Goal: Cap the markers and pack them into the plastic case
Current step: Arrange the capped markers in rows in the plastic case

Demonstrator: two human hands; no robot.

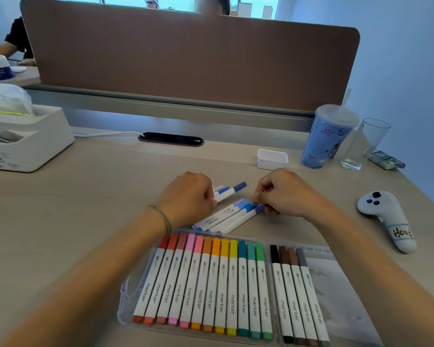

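Observation:
An open clear plastic case (125,304) lies near the desk's front edge with several capped markers in rows, red through green on the left and black, browns and grey on the right. Just beyond it, several capped blue and purple markers (226,217) lie loose on the desk. My left hand (188,196) grips a few white markers (229,191) with blue caps. My right hand (283,194) pinches the purple cap end of one loose marker (259,208).
A small white tray (272,159), a blue lidded cup (328,136) and a drinking glass (366,144) stand at the back right. A white controller (388,219) lies at right. A tissue box organiser (28,141) sits at back left, a brown divider (186,58) behind.

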